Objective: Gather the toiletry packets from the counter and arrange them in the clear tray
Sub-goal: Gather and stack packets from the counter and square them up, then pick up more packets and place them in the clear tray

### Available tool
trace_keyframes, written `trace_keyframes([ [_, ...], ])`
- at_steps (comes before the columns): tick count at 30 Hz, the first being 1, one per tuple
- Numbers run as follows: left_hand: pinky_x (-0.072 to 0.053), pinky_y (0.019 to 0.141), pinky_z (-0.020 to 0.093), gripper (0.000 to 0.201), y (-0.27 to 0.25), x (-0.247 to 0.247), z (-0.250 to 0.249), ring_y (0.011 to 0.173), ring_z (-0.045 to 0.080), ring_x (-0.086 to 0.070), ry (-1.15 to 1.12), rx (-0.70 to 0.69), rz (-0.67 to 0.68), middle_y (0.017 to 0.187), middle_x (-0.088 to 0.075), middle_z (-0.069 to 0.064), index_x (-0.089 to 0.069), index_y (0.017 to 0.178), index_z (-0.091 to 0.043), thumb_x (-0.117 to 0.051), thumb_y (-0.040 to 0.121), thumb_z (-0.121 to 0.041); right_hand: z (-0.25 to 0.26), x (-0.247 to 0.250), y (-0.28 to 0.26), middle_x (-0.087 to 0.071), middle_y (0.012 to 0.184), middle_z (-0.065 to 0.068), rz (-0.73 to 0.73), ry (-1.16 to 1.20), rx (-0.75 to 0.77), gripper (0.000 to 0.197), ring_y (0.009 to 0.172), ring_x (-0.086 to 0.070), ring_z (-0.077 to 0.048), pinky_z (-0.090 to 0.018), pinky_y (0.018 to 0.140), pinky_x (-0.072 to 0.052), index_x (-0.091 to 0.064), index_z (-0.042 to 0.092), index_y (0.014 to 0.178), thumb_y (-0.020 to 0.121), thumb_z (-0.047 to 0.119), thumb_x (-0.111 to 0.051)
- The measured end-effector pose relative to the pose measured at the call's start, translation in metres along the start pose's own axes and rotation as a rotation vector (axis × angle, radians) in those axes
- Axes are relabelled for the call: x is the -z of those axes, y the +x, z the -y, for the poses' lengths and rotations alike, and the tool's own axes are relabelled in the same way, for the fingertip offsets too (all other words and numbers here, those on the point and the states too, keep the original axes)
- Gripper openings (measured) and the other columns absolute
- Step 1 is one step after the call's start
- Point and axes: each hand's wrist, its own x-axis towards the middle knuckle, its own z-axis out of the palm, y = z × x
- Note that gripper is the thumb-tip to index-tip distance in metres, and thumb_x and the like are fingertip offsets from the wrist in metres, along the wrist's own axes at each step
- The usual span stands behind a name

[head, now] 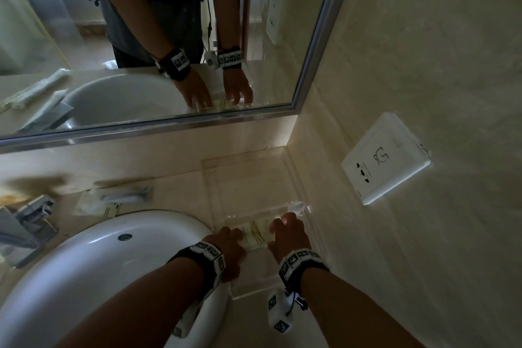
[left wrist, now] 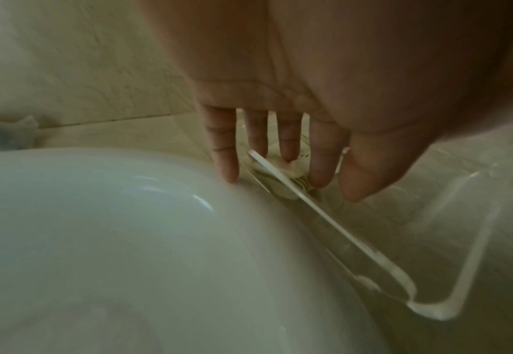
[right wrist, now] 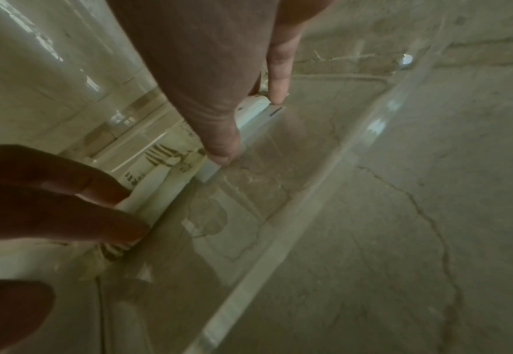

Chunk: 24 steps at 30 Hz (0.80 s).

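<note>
Chrome tap (head: 28,223) at far left, then 2 packets (head: 113,200) lying on the counter (head: 175,186) behind the white basin (head: 84,257). Left hand (head: 228,246) and right hand (head: 288,232), fingers straight and slightly spread, press 1 packet (head: 257,234) flat inside the clear tray (head: 285,167).

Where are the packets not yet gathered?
In the head view, the loose packets lie on the counter behind the sink, right of the faucet.
</note>
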Motion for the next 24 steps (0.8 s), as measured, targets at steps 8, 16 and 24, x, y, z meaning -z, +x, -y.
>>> trace_keyframes([
  [8,-0.038,0.108,0.045,0.045,0.001,-0.001,0.001,0.138,0.030,-0.022,0.010,-0.012,-0.041,0.157,-0.018,0.003,-0.059,0.129,-0.028,-0.055,0.086,-0.042,0.001,0.003,0.002,-0.034,0.136,-0.005,0.030,0.027,-0.021,0.039,0.124,-0.039,-0.023,-0.033,0.096,-0.045,-0.055,0.023,0.117,0.084,0.034,-0.072],
  [16,-0.029,0.117,0.046,0.039,-0.016,0.004,0.010,0.144,0.028,-0.014,-0.084,-0.021,-0.043,0.159,-0.016,0.000,-0.058,0.129,-0.035,-0.050,0.091,-0.040,0.007,0.011,0.001,-0.033,0.137,-0.003,0.073,-0.017,-0.054,0.039,0.125,-0.037,-0.023,-0.037,0.098,-0.045,-0.056,0.025,0.115,0.082,0.040,-0.069],
  [24,-0.032,0.114,0.035,0.039,-0.053,0.002,0.045,0.138,0.019,-0.031,-0.381,0.085,-0.287,0.151,-0.033,-0.007,-0.054,0.132,-0.035,-0.049,0.093,-0.040,0.037,0.032,-0.003,-0.041,0.130,-0.004,0.013,-0.118,0.024,0.039,0.121,-0.042,-0.025,-0.038,0.096,-0.043,-0.057,0.023,0.114,0.081,0.044,-0.055],
])
